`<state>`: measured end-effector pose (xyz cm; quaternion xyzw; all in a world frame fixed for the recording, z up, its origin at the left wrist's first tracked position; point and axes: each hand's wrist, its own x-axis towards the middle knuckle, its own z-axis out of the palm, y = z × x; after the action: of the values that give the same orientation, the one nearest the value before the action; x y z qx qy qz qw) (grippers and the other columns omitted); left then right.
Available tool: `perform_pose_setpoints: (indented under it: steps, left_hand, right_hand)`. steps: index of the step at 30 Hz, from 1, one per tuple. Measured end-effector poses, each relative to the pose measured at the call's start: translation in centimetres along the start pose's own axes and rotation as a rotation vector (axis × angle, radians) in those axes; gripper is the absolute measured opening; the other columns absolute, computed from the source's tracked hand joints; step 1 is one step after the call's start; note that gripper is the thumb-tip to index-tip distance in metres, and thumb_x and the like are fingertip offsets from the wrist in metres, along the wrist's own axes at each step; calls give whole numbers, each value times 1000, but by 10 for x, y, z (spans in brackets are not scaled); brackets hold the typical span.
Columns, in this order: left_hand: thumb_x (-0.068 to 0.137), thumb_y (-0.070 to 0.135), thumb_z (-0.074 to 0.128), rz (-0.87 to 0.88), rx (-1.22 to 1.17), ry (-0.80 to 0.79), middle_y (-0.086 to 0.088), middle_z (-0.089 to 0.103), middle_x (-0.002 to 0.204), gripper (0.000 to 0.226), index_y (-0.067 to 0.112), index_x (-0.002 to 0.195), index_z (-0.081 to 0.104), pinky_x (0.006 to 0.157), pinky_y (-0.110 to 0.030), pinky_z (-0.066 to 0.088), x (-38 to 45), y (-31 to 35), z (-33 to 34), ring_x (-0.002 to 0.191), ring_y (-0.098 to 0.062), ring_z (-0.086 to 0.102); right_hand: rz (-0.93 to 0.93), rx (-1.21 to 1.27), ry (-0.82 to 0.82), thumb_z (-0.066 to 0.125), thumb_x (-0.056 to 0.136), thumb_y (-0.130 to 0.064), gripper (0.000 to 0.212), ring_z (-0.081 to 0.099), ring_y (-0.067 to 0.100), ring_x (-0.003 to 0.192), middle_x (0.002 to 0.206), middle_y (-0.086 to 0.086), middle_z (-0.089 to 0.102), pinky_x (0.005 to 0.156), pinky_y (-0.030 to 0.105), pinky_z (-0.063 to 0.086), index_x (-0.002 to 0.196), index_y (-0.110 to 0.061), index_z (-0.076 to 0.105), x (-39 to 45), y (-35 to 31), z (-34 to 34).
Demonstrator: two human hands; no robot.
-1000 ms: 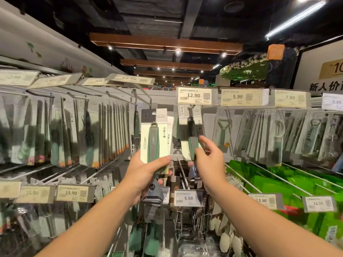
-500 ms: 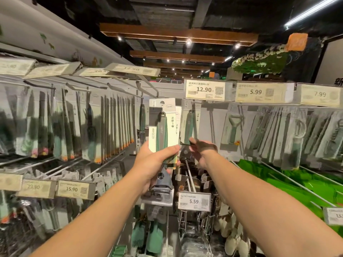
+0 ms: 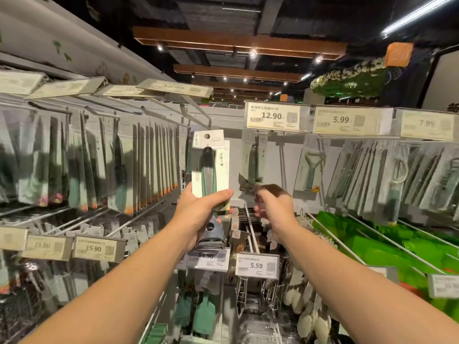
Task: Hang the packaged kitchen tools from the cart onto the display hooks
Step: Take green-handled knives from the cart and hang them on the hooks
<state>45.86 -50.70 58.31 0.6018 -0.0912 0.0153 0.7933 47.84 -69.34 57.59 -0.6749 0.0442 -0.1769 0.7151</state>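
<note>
While the left hand (image 3: 198, 214) clasps the packaged tool (image 3: 210, 165) low, below the hooks, the right hand (image 3: 273, 204), blurred, looks empty and loosely curled. Judged light, stiff-carded; steady it near the punched hole.

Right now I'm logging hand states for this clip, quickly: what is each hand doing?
Left hand: grips a packaged green-handled kitchen tool, held upright.
Right hand: blurred, fingers curled, below a hanging packaged tool; cannot tell if it holds anything.
</note>
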Motion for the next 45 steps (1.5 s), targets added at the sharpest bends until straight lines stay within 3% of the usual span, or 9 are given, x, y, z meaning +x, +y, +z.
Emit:
perform_pose_setpoints:
  steps: [3, 7, 13, 18, 21, 25, 30, 39, 45]
  left_hand:
    - [71, 25, 97, 0, 5, 38, -14, 79, 111, 73, 14, 131, 57, 86, -55, 64, -2, -4, 2, 92, -33, 80]
    - [40, 54, 105, -7, 21, 99, -12, 70, 131, 120, 28, 144, 50, 72, -46, 66, -6, -9, 4, 107, -34, 76]
    - [38, 59, 104, 4, -32, 41, -15, 66, 137, 131, 35, 151, 42, 93, -55, 62, -25, -6, 3, 114, -33, 72]
    - [71, 48, 92, 47, 42, 43, 1, 79, 115, 74, 23, 134, 61, 100, -49, 59, -46, -6, -4, 107, -20, 75]
    - [76, 38, 92, 54, 83, 59, 3, 80, 112, 62, 27, 130, 63, 94, -47, 61, -50, -8, -12, 105, -21, 76]
    - [87, 28, 85, 67, 102, 34, -3, 79, 114, 46, 25, 127, 63, 62, -35, 60, -55, -8, -16, 95, -23, 78]
    - [93, 28, 79, 70, 104, 46, -8, 78, 113, 40, 21, 128, 60, 51, -30, 58, -61, -1, -20, 78, -21, 79]
    - [97, 25, 75, 51, 90, 83, -18, 76, 110, 45, 15, 135, 55, 37, -22, 49, -60, 4, -26, 53, -13, 72]
    - [95, 24, 77, 54, 42, 56, -16, 75, 115, 50, 17, 138, 54, 44, -24, 54, -58, 4, -23, 79, -25, 80]
  right_hand:
    - [-78, -52, -307, 69, 92, -6, 16, 52, 8, 54, 72, -1, 62, 55, 21, 48, 108, -4, 66, -35, -17, 5]
    - [-150, -149, -518, 82, 79, 5, 43, 54, 10, 58, 74, 0, 56, 57, 25, 51, 113, -9, 60, -64, -23, 14]
    - [-240, -228, -409, 86, 80, -12, 37, 59, 15, 69, 88, 12, 57, 60, 26, 56, 109, -7, 63, -87, -19, 17]
    - [-81, -145, -377, 85, 82, -19, 34, 75, 29, 90, 104, 14, 74, 85, 44, 62, 111, -12, 67, -94, -11, 17]
    - [10, -106, -357, 77, 89, -18, 30, 75, 16, 80, 101, 8, 76, 71, 33, 61, 114, -9, 63, -99, -14, 18]
    - [107, 35, -315, 70, 93, -8, 29, 70, 14, 64, 96, 11, 72, 53, 26, 54, 119, -7, 57, -105, -19, 18]
    - [36, -4, -183, 59, 95, -1, 24, 71, 21, 75, 100, 16, 70, 67, 33, 59, 114, -13, 51, -99, -15, 11]
    - [-190, -95, 18, 57, 95, 0, 21, 56, 3, 54, 97, 11, 67, 48, 20, 45, 110, -15, 50, -99, -10, -7]
    - [-263, -97, 135, 60, 96, -6, 23, 61, 18, 72, 99, 11, 68, 69, 47, 58, 113, -21, 53, -92, -9, -13]
